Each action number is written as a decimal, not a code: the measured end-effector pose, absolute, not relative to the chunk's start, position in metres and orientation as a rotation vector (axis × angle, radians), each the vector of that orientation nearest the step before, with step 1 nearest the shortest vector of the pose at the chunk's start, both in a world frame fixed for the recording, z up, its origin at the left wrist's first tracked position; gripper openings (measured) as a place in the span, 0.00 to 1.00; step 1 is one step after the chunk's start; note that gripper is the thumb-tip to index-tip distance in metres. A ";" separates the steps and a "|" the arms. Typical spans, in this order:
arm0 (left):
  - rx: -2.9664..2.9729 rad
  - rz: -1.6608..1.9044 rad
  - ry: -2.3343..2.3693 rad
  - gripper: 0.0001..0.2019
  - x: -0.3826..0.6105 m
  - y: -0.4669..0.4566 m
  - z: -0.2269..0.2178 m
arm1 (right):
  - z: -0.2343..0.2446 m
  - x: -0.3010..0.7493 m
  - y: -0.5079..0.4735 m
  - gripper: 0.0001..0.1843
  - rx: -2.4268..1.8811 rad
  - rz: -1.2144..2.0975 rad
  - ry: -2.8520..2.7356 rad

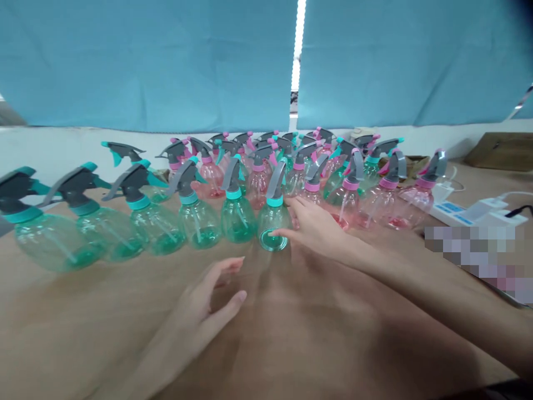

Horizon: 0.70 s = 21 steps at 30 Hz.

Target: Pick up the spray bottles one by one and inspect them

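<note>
Several green spray bottles with grey triggers stand in a row along the brown table. My right hand reaches to the rightmost green bottle, fingers stretched, fingertips touching its base. Pink spray bottles crowd behind and to the right of that hand. My left hand hovers open above the table in front of the row, fingers apart, holding nothing.
A white power strip with a cable lies at the right. A brown cardboard piece sits at the far right. Blue curtains hang behind a white ledge. A blurred patch covers part of the right edge.
</note>
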<state>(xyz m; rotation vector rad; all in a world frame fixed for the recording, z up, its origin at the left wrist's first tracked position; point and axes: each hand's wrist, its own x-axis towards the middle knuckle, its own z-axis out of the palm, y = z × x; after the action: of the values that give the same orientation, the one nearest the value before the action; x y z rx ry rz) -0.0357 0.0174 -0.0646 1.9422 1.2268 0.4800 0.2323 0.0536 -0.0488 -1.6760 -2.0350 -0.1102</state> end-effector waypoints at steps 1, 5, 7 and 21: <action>1.965 0.470 1.207 0.19 -0.036 0.017 -0.066 | -0.047 0.231 0.056 0.28 -1.709 -0.125 -2.032; 2.001 0.458 1.131 0.15 -0.033 0.016 -0.068 | -0.043 0.230 0.063 0.26 -1.767 -0.145 -2.022; 1.984 0.463 1.099 0.14 -0.032 0.017 -0.069 | -0.043 0.230 0.065 0.25 -1.793 -0.154 -2.017; 1.969 0.422 1.033 0.11 -0.011 0.024 -0.057 | -0.035 0.239 0.043 0.29 -1.712 -0.117 -1.909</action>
<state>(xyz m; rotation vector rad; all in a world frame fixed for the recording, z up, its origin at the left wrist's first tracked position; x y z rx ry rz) -0.0112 0.0238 -0.0569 1.9690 1.0327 0.4219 0.2387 0.0432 -0.0350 -1.7116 -1.9087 -0.1174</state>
